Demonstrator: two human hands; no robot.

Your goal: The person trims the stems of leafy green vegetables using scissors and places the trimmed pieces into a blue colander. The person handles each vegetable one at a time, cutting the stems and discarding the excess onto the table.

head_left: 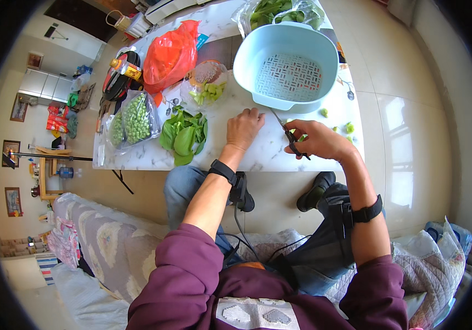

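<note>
My right hand [318,138] grips black-handled scissors [292,143], their blades pointing away from me towards the light-blue plastic colander basket [244,62]. My left hand [245,128] is to the left of the scissors, resting on or just over the marble-patterned tabletop [227,159]. Its fingers are bent and bunched; what may be under them is hidden. Left of that hand lies a small pile of leafy greens [184,138]. Behind the pile, a clear plastic bowl [192,93] contains cut green stalk pieces [209,92]. Small green trimmings [349,128] lie by my right hand.
At the left, a clear bag of green peas [137,119] sits before a red plastic bag [172,57] and a bottle [125,69] with a yellow cap. A bag of leafy greens [275,14] is behind the basket. The table's near edge [269,170] runs above my knees.
</note>
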